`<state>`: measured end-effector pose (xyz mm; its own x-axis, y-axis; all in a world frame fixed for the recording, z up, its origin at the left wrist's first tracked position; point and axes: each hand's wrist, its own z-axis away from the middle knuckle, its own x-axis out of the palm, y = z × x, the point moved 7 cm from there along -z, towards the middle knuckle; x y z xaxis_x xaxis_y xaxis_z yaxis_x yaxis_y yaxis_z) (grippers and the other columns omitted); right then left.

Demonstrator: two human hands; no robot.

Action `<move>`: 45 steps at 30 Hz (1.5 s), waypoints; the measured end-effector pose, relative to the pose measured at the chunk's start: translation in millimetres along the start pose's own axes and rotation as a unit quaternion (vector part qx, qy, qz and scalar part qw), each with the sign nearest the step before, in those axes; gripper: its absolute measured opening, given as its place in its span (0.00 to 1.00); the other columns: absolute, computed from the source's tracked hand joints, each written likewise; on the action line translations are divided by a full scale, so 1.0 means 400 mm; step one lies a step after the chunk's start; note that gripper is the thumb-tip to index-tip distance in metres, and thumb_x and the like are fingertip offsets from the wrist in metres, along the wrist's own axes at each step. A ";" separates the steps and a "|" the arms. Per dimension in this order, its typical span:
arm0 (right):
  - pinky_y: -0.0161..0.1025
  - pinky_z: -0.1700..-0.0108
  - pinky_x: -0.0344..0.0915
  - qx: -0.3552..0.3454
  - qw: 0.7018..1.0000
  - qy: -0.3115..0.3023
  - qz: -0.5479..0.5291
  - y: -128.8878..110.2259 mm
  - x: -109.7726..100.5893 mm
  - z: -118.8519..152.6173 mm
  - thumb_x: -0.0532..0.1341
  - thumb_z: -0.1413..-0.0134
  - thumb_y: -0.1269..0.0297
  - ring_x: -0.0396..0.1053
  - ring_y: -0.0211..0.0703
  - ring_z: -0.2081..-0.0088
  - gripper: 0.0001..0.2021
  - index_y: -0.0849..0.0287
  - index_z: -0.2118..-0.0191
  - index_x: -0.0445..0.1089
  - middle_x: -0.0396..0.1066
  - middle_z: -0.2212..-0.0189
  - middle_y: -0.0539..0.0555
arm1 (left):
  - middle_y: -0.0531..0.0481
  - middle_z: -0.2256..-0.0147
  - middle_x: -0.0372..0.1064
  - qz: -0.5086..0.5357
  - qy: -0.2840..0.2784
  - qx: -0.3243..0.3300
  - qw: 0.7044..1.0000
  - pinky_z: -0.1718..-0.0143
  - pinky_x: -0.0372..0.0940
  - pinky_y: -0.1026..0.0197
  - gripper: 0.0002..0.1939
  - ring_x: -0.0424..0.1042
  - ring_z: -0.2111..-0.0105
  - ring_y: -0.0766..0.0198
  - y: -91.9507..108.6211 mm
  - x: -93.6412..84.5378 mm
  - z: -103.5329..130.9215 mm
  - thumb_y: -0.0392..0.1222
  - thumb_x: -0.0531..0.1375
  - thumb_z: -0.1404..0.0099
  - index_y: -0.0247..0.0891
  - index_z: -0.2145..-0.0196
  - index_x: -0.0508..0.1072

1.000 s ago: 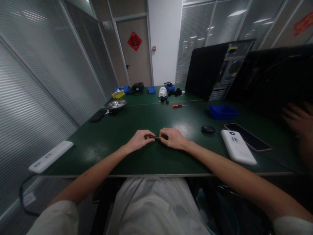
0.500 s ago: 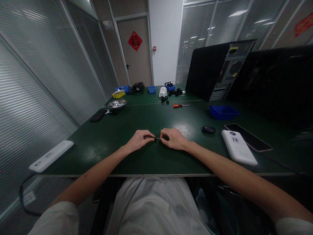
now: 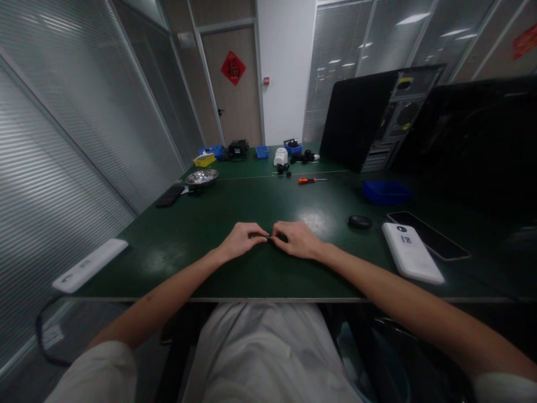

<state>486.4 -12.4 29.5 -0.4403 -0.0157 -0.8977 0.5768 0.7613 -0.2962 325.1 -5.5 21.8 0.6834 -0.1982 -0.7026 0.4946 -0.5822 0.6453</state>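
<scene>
Over the middle of the green table (image 3: 247,204), my left hand (image 3: 242,240) and my right hand (image 3: 297,239) meet almost tip to tip. Both are closed in a pinch between thumb and index finger. Between the fingertips shows a sliver of a small thin piece (image 3: 269,237), too small to name. The fingers hide the rest of it, so I cannot tell if it is one part or two. Beyond the hands lies an orange-handled screwdriver (image 3: 307,181), touched by neither.
A black mouse (image 3: 359,222), a white power bank (image 3: 411,252), a dark phone (image 3: 432,235) and a blue tray (image 3: 385,192) lie to the right. On the left are a metal bowl (image 3: 202,177) and a white device (image 3: 90,265). A computer case (image 3: 361,120) stands behind.
My fingertips have come closer together, narrowing the gap over the small piece. The whole view has shifted very slightly; the other things on the table stay in place.
</scene>
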 end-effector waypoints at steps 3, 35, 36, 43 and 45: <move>0.36 0.64 0.53 -0.004 1.000 0.001 0.008 -0.002 0.008 0.000 0.58 0.35 0.61 0.69 0.41 0.64 0.06 0.56 0.57 0.70 0.74 0.61 0.52 | 0.46 0.58 0.79 0.009 0.009 0.001 1.000 0.53 0.67 0.57 0.10 0.76 0.59 0.58 -0.001 0.004 0.000 0.44 0.65 0.34 0.40 0.58 0.83; 0.37 0.64 0.53 0.028 0.999 0.011 0.023 0.022 -0.003 0.001 0.58 0.34 0.60 0.70 0.41 0.63 0.05 0.55 0.58 0.68 0.75 0.61 0.51 | 0.47 0.57 0.76 -0.105 0.000 0.036 0.994 0.51 0.61 0.55 0.16 0.70 0.56 0.57 0.019 -0.004 -0.001 0.52 0.62 0.31 0.43 0.51 0.80; 0.37 0.64 0.53 0.029 0.999 0.010 0.023 0.022 -0.002 0.000 0.58 0.34 0.60 0.70 0.41 0.63 0.05 0.55 0.58 0.68 0.75 0.61 0.51 | 0.48 0.58 0.76 -0.115 -0.009 0.036 0.993 0.51 0.60 0.54 0.15 0.70 0.56 0.57 0.021 -0.001 -0.002 0.52 0.64 0.32 0.43 0.52 0.80; 0.37 0.66 0.52 0.044 0.999 0.019 0.022 0.029 -0.005 0.000 0.58 0.34 0.60 0.69 0.41 0.65 0.06 0.56 0.59 0.67 0.74 0.62 0.51 | 0.45 0.51 0.75 -0.097 0.000 0.020 0.995 0.45 0.61 0.52 0.11 0.71 0.50 0.54 -0.015 -0.029 -0.007 0.49 0.64 0.32 0.41 0.59 0.81; 0.37 0.66 0.52 0.047 0.999 0.019 0.018 0.030 -0.006 0.000 0.58 0.34 0.60 0.68 0.40 0.65 0.06 0.56 0.59 0.67 0.74 0.63 0.51 | 0.45 0.51 0.75 -0.077 -0.010 0.020 0.997 0.46 0.63 0.54 0.12 0.72 0.50 0.55 -0.023 -0.031 -0.004 0.48 0.63 0.31 0.41 0.56 0.80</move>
<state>494.6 -3.3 28.1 -0.4426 0.0369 -0.8960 0.6547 0.6961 -0.2947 313.0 3.7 25.1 0.5901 -0.1200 -0.7984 0.5703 -0.6380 0.5174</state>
